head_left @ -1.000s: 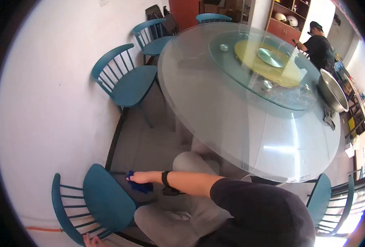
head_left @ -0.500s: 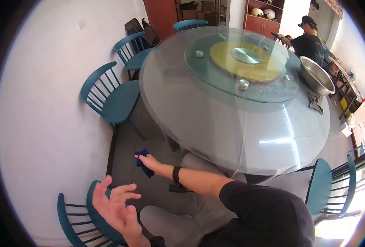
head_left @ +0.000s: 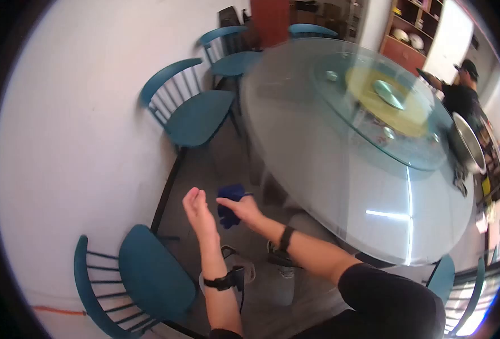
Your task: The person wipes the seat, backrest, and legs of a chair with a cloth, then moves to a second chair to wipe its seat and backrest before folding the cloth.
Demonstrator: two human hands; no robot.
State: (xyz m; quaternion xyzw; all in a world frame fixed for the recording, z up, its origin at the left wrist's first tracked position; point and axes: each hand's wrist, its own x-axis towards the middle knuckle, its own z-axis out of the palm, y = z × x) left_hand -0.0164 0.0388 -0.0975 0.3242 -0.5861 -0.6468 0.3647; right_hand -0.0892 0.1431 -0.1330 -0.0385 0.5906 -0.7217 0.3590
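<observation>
In the head view my right hand [head_left: 246,209] grips a crumpled dark blue cloth [head_left: 230,217], with the thumb lying across it. The cloth hangs in the air over the grey floor. My left hand [head_left: 200,216] is raised just to the left of it, fingers stretched out, holding nothing; a small gap separates it from the cloth. Nearest to my left hand is a teal wooden chair [head_left: 151,277] at the lower left. To the right of both hands stands a large round glass-topped table [head_left: 312,164].
On the table are a glass turntable [head_left: 340,104], a metal basin [head_left: 468,144] and a grey rag [head_left: 460,182]. More teal chairs [head_left: 200,117] line the white wall. Another person [head_left: 461,101] in black stands beyond the table. A further chair [head_left: 443,278] is at the lower right.
My left hand has moved up and right, close to the cloth. My right hand still holds the cloth and has moved right and slightly up in view. The camera has turned left.
</observation>
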